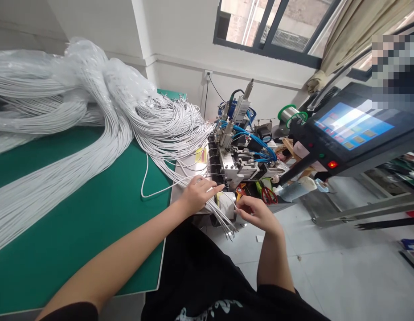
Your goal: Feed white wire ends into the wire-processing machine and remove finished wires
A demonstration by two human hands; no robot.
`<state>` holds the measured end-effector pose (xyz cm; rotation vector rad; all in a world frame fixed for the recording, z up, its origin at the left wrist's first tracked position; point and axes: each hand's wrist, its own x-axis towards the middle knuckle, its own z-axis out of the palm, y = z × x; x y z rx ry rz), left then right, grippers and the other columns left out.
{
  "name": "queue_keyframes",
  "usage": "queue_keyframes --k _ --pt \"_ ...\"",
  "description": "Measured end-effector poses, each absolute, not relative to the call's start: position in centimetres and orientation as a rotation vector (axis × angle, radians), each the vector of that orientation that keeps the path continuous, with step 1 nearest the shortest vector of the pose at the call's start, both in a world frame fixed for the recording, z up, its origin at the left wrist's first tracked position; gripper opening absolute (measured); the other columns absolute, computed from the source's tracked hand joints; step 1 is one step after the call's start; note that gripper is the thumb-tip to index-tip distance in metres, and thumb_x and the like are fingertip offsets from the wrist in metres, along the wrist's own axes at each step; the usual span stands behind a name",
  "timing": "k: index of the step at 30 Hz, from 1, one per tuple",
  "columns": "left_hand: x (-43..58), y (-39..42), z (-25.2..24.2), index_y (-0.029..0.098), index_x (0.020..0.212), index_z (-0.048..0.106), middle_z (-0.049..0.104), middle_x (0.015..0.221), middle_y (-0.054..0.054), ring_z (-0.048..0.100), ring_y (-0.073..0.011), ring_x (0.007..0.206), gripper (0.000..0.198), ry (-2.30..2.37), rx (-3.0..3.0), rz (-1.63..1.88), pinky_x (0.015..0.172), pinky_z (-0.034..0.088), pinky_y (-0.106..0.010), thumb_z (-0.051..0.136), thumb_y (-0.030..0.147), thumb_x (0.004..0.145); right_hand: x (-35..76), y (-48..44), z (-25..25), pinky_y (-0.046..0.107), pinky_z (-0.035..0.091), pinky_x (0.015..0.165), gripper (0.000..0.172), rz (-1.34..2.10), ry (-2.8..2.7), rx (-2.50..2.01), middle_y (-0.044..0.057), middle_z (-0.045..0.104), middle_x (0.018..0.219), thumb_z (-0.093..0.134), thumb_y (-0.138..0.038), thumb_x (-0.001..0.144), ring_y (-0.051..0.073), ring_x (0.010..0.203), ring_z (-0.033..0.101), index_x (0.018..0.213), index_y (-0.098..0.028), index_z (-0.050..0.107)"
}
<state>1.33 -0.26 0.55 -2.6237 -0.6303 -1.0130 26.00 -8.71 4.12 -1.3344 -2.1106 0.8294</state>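
My left hand (pixel 200 194) lies over a bundle of thin white cables (pixel 223 217), its fingers stretched toward the front of a bench machine (pixel 231 154). The cable ends hang past the table edge, just below this hand. My right hand (pixel 256 212) is closed in a pinch on the end of a single white cable (pixel 231 199), beside a pale cylindrical part (pixel 226 205) at the machine's near end. Several cables run from the pile into a dark row of slots (pixel 213 156) along the machine's left side.
Large plastic-wrapped bundles of white cable (pixel 89 76) cover the back of the green table (pixel 59 200). To the right stand a touchscreen panel (pixel 354 125), a wire spool (pixel 292 116) and red-handled scissors (pixel 268 195). A clear plastic-wrapped roll (pixel 297 189) lies below the panel.
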Motion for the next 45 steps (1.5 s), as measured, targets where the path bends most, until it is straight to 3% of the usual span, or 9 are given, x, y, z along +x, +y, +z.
queue_keyframes --k 6,14,23,31,39,45 --pt "1.4 -0.3 0.4 0.020 0.107 0.063 0.071 0.087 -0.001 0.062 -0.0120 0.076 0.028 -0.624 -2.627 -1.047 0.086 0.037 -0.033 0.037 0.014 0.097 27.0 -8.0 3.5 0.024 0.037 0.056 0.020 0.887 -1.962 -1.363 0.001 0.055 0.072 0.056 -0.036 0.090 0.013 0.061 0.045 0.082 -0.019 0.059" --pt "1.4 -0.5 0.5 0.019 0.099 0.064 0.068 0.081 -0.002 0.060 -0.0130 0.074 0.026 -0.610 -2.629 -1.055 0.083 0.039 -0.032 0.038 0.014 0.094 25.3 -6.6 1.1 0.024 0.036 0.053 0.027 0.815 -1.394 -1.363 0.001 0.057 0.071 0.062 -0.046 0.084 0.013 0.059 0.047 0.084 -0.019 0.059" --pt "1.5 -0.5 0.6 0.020 0.095 0.064 0.064 0.077 -0.001 0.059 -0.0147 0.075 0.024 -0.677 -2.669 -0.989 0.082 0.037 -0.032 0.042 0.012 0.091 22.8 -5.5 0.1 0.025 0.036 0.051 0.031 0.860 -1.058 -1.269 0.005 0.066 0.077 0.067 -0.047 0.080 0.013 0.060 0.050 0.088 -0.017 0.069" --pt "1.6 -0.2 0.4 0.019 0.095 0.064 0.062 0.078 -0.003 0.056 -0.0170 0.076 0.023 -0.686 -2.681 -0.885 0.078 0.035 -0.032 0.045 0.009 0.086 24.4 -4.6 -0.3 0.023 0.026 0.044 0.029 1.002 -1.097 -1.237 0.002 0.061 0.068 0.069 -0.045 0.076 0.007 0.046 0.033 0.081 -0.016 0.069" --pt "1.6 -0.3 0.5 0.022 0.112 0.062 0.062 0.083 -0.003 0.055 -0.0179 0.080 0.036 -0.712 -2.665 -0.828 0.081 0.034 -0.034 0.048 0.007 0.082 25.2 -2.9 -0.8 0.025 0.038 0.054 0.028 0.818 -1.400 -1.423 0.002 0.060 0.069 0.065 -0.045 0.079 0.013 0.058 0.049 0.079 -0.016 0.064" --pt "1.9 -0.3 0.2 0.019 0.109 0.063 0.063 0.083 -0.005 0.055 -0.0196 0.083 0.035 -0.815 -2.643 -0.842 0.087 0.033 -0.039 0.051 0.008 0.079 25.2 -2.9 -0.9 0.025 0.037 0.056 0.028 0.629 -1.550 -1.498 0.000 0.053 0.064 0.057 -0.044 0.085 0.014 0.058 0.047 0.076 -0.017 0.060"
